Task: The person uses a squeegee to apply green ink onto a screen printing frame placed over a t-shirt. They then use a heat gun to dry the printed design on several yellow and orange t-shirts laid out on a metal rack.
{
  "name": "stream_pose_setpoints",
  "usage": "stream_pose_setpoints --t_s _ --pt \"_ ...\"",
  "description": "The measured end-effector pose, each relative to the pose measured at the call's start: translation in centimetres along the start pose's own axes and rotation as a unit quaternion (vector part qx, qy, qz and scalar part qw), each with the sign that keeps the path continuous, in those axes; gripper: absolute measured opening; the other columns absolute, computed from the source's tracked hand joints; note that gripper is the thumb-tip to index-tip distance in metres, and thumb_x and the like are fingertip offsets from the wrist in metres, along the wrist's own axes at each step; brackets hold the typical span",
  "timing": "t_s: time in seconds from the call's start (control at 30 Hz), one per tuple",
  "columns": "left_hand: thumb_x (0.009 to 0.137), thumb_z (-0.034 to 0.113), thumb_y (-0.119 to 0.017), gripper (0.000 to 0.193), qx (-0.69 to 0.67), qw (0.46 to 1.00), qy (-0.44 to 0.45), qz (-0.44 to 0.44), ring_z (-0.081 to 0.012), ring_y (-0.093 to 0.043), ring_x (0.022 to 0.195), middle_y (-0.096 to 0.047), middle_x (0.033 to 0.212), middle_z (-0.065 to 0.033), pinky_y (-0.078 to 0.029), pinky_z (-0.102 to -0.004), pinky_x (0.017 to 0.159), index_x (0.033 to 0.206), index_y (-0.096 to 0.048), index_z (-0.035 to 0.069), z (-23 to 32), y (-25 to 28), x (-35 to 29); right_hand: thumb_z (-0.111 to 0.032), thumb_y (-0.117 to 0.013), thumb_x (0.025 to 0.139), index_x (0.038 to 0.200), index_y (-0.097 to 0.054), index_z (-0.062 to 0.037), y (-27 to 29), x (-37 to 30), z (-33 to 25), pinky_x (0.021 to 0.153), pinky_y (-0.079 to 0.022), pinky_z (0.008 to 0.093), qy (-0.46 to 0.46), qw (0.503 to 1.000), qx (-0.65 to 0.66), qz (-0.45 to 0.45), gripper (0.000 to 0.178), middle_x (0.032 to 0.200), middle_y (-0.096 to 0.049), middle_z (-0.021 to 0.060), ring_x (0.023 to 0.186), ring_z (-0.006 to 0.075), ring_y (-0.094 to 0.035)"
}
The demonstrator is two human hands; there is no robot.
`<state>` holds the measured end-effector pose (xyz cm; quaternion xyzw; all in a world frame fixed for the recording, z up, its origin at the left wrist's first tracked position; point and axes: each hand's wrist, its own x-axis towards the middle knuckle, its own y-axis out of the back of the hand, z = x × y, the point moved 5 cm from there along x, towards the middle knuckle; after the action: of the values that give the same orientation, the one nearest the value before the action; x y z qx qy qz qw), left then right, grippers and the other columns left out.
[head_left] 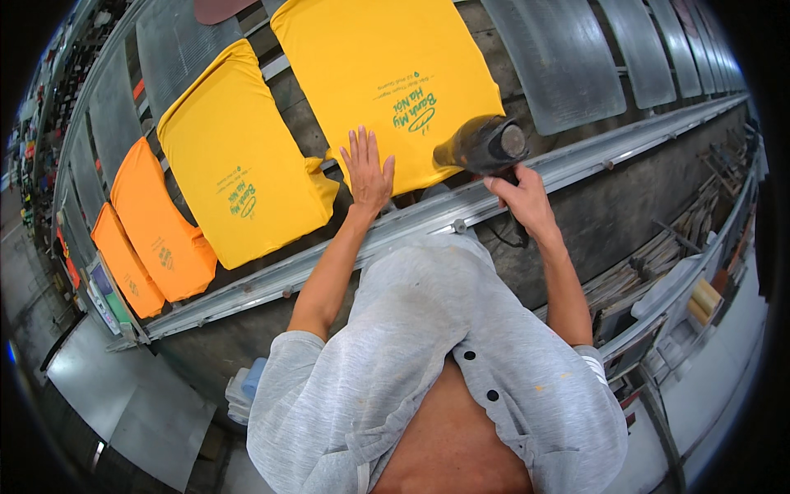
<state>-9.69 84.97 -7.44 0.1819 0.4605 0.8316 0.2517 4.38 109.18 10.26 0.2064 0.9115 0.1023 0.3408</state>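
Note:
A yellow T-shirt [362,66] with a green print lies stretched flat over a board in front of me. My left hand [369,174] rests with fingers spread on its near left edge. In my right hand [527,200] is a dark hair dryer [481,144], gripped by its handle. The nozzle points left, over the near right part of the shirt close to the print. A cord hangs below the handle. To the left lies another yellow T-shirt [222,140] with the same kind of print, untouched by either hand.
Two orange shirts [156,222] lie on boards further left. Bare grey boards [559,66] continue to the right along the rack. A metal rail [576,177] runs between me and the boards. Stacked frames [658,267] stand at the right, and a pale sheet [140,395] lies lower left.

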Motion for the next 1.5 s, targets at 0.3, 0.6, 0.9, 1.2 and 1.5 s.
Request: stream_pose_setpoints --t_s 0.3,0.6,0.9,1.2,1.5 --pt "0.099 0.048 -0.056 0.078 0.047 0.993 -0.086 -0.071 -0.0362 -0.015 0.156 -0.024 0.167 -0.0183 -0.008 -0.0625 0.123 0.155 -0.035 -0.001 3.8 -1.8 3.6 -0.014 -0.071 0.09 0.095 -0.066 0.0025 -1.0 3.7 -3.4 0.057 -0.043 0.027 0.092 0.98 0.103 0.145 0.018 0.08 -0.063 0.0035 0.062 0.0098 -0.054" --pt "0.099 0.059 -0.048 0.086 0.082 0.984 -0.12 -0.103 -0.0325 -0.015 0.157 -0.023 0.168 -0.0167 -0.007 -0.06 0.124 0.157 -0.031 -0.001 4.7 -3.2 4.0 -0.013 -0.072 0.089 0.096 -0.066 0.0034 -0.3 4.3 -3.5 0.057 -0.044 0.0264 0.128 0.969 0.135 0.162 0.019 0.08 -0.065 0.0038 0.063 0.0092 -0.056" --pt "0.1 0.056 -0.049 0.082 0.059 0.986 -0.113 -0.107 -0.0336 -0.014 0.157 -0.022 0.168 -0.0168 -0.007 -0.0598 0.124 0.157 -0.031 0.0 4.6 -2.9 3.6 -0.016 -0.074 0.087 0.097 -0.069 0.0058 -1.1 5.3 -1.5 0.057 -0.046 0.0289 0.104 0.972 0.128 0.17 0.025 0.076 -0.067 0.0054 0.061 0.011 -0.058" --pt "0.097 0.055 -0.054 0.084 -0.04 0.991 -0.101 -0.082 -0.0396 -0.017 0.155 -0.023 0.166 -0.0214 -0.011 -0.0633 0.122 0.155 -0.033 -0.001 2.1 1.8 -4.2 -0.005 -0.068 0.092 0.102 -0.064 0.0018 -6.1 -3.3 0.6 0.059 -0.044 0.0264 0.122 0.945 0.172 0.251 0.012 0.081 -0.061 0.0034 0.064 0.0111 -0.054" --pt "0.098 0.051 -0.055 0.08 -0.05 0.998 0.013 0.048 -0.0403 -0.02 0.155 -0.029 0.164 -0.0215 -0.01 -0.0618 0.122 0.154 -0.035 -0.003 -16.6 13.7 -14.5 -0.001 -0.059 0.096 0.098 -0.062 0.0028 -23.9 -15.3 -9.2 0.064 -0.046 0.0285 0.297 0.933 0.081 0.187 0.005 0.078 -0.059 0.0076 0.065 0.0134 -0.053"
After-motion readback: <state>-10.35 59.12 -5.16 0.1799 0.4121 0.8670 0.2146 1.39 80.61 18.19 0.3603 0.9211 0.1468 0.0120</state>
